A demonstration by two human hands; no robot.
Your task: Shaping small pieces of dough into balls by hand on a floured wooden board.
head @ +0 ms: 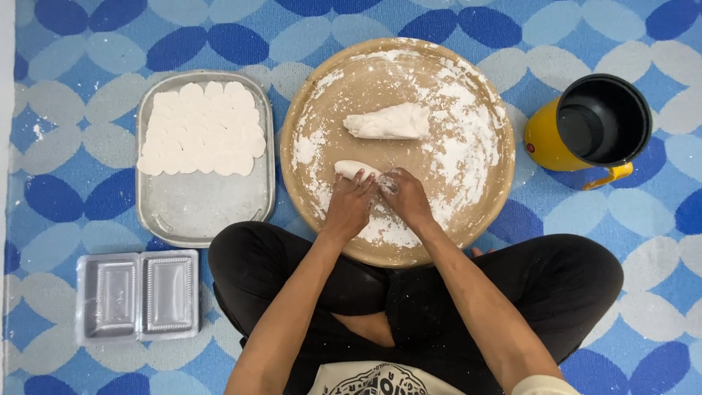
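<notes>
Our left hand and right hand both grasp a dough roll at the board's six o'clock, hiding its right end.

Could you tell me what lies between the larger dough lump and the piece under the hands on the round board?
In the head view, only floured board lies between the larger dough lump and the dough piece.
</notes>
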